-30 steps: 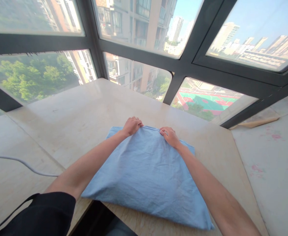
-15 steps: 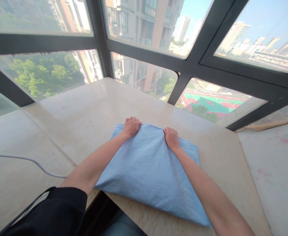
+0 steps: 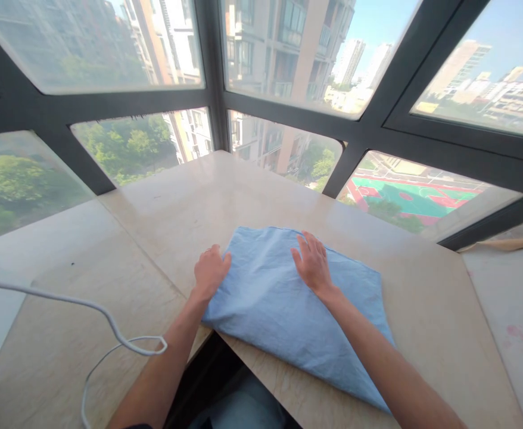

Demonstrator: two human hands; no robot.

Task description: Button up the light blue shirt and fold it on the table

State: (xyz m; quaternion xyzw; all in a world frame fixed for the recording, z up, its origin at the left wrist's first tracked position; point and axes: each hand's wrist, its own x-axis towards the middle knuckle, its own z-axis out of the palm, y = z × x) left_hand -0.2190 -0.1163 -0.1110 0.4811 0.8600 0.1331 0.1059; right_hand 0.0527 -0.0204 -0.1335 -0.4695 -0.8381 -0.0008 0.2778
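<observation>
A folded light blue cloth (image 3: 283,304) lies flat on a beige stone sill (image 3: 176,202) under the windows. My right hand (image 3: 311,264) rests palm down on the cloth's upper middle, fingers stretched out and slightly apart. My left hand (image 3: 210,271) sits at the cloth's left edge, fingers curled, with the thumb on the fabric; whether it pinches the edge is hidden. Both forearms reach in from the bottom of the view.
A white cable (image 3: 109,325) loops over the left part of the sill. Dark window frames (image 3: 217,77) rise right behind the sill. A second pale surface (image 3: 511,310) adjoins at the right. A dark gap (image 3: 208,381) opens at the sill's near edge.
Both hands came back from the cloth's far edge: the left slid to the left edge, the right opened flat on the middle. The camera view shifted left.
</observation>
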